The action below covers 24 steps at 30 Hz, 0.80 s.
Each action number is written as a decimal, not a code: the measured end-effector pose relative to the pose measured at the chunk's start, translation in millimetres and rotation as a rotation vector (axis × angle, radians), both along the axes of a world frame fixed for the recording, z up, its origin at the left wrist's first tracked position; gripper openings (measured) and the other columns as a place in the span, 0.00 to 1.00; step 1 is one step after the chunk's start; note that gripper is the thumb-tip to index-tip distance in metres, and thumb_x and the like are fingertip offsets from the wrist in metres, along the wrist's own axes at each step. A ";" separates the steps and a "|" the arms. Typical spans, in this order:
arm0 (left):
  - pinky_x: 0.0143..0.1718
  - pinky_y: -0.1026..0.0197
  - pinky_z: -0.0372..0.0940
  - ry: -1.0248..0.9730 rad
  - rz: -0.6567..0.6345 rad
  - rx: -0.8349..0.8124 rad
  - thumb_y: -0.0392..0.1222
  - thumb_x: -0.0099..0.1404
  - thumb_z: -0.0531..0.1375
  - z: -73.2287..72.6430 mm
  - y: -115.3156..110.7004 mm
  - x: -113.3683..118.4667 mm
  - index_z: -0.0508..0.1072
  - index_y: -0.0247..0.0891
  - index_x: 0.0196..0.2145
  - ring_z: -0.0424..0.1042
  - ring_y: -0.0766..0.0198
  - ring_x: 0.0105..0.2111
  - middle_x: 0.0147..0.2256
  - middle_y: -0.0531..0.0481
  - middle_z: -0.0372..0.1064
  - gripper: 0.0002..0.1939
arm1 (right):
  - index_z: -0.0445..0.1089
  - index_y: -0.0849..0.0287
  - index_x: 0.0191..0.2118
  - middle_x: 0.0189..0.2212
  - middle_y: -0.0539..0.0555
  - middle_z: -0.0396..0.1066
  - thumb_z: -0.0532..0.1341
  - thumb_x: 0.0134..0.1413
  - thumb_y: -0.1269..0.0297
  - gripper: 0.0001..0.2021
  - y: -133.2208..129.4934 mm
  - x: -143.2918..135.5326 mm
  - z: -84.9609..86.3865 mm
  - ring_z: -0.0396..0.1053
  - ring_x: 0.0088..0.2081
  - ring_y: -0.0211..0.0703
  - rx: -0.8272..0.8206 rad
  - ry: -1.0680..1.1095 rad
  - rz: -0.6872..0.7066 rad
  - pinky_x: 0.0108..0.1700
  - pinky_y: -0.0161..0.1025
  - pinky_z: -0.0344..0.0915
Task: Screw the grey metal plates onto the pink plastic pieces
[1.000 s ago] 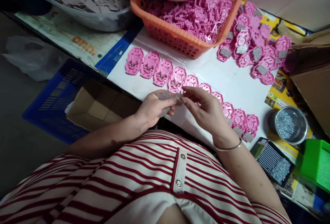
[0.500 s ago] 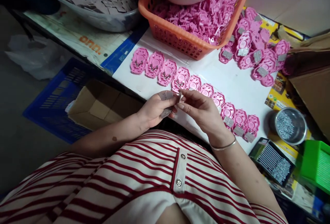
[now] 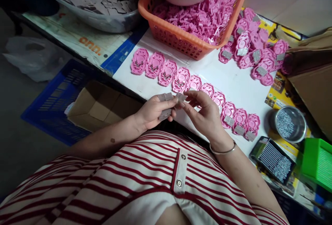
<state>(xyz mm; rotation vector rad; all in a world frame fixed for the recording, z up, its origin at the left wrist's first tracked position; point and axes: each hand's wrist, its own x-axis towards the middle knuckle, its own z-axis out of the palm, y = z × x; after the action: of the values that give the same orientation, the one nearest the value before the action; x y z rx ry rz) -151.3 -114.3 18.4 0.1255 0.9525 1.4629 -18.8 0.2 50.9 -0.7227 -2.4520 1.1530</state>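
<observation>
Several flat grey plates [image 3: 165, 113] lie in my left hand [image 3: 155, 110], which is closed around them. One small grey plate [image 3: 181, 97] sits between the fingertips of both hands; my right hand [image 3: 203, 109] pinches at its right edge. Just beyond my hands a slanting row of pink plastic casings [image 3: 167, 73] lies on the white board [image 3: 153, 90]. The casings at the left end of the row hold small dark metal parts. Toward the right end, a casing [image 3: 228, 114] carries a grey plate on its near edge. My right hand partly hides the middle of the row.
Behind the row stands an orange basket [image 3: 178, 38] of small pink parts, with a bowl on top. A basin [image 3: 114, 26] of grey plates is left of it. Right: piled pink casings [image 3: 267, 59], a metal cup [image 3: 302, 124] and black tray [image 3: 261, 142] of screws, a green bin [image 3: 311, 156].
The small plate between my fingertips has turned from edge-on to flatter. My right fingers have spread slightly. The view has shifted a little.
</observation>
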 end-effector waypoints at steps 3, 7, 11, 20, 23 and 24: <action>0.17 0.72 0.65 0.147 -0.081 -0.049 0.40 0.53 0.71 -0.2 -0.2 -5.0 0.76 0.33 0.30 0.68 0.72 0.19 0.24 0.53 0.71 0.10 | 0.62 0.56 0.61 0.56 0.64 0.66 0.58 0.62 0.57 0.24 9.0 6.3 7.5 0.67 0.54 0.50 0.295 -0.053 0.268 0.52 0.50 0.69; 0.15 0.71 0.64 0.261 -0.189 -0.076 0.38 0.52 0.71 -2.0 -1.7 -7.9 0.76 0.32 0.28 0.68 0.71 0.18 0.23 0.52 0.71 0.09 | 0.69 0.56 0.55 0.52 0.61 0.70 0.58 0.62 0.58 0.17 13.5 8.0 20.1 0.67 0.52 0.53 0.557 -0.239 0.491 0.51 0.52 0.67; 0.15 0.72 0.63 0.211 -0.097 -0.114 0.42 0.56 0.69 -2.4 -1.7 -10.4 0.75 0.32 0.28 0.67 0.72 0.18 0.23 0.52 0.70 0.10 | 0.72 0.58 0.47 0.48 0.61 0.72 0.58 0.62 0.61 0.12 20.5 -1.4 21.1 0.68 0.47 0.52 0.589 -0.251 0.437 0.48 0.50 0.67; 0.19 0.70 0.67 0.114 0.060 -0.112 0.38 0.55 0.68 -2.2 -2.5 -23.1 0.71 0.34 0.34 0.71 0.70 0.21 0.31 0.47 0.77 0.11 | 0.72 0.59 0.49 0.47 0.64 0.70 0.64 0.55 0.61 0.16 52.3 -30.1 -18.1 0.67 0.48 0.55 0.439 -0.158 0.115 0.51 0.54 0.66; 0.18 0.71 0.66 0.144 -0.004 -0.133 0.41 0.54 0.70 -2.2 -0.2 -23.4 0.72 0.32 0.30 0.69 0.72 0.20 0.29 0.47 0.77 0.12 | 0.73 0.58 0.49 0.45 0.61 0.72 0.64 0.56 0.56 0.17 44.9 -29.0 -14.0 0.69 0.46 0.52 0.286 -0.067 0.049 0.50 0.52 0.67; 0.17 0.71 0.66 0.162 -0.018 -0.138 0.41 0.53 0.71 -2.5 1.1 -22.9 0.73 0.32 0.29 0.69 0.72 0.19 0.27 0.48 0.76 0.13 | 0.73 0.57 0.48 0.43 0.60 0.72 0.63 0.57 0.55 0.17 39.9 -28.7 -10.7 0.70 0.45 0.49 0.174 -0.036 0.061 0.49 0.50 0.68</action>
<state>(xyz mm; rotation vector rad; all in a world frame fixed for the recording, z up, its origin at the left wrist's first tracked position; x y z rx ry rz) -174.3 -113.2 15.9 0.1532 1.1783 1.3807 -47.5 40.1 40.2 -0.6258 -2.5810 0.9399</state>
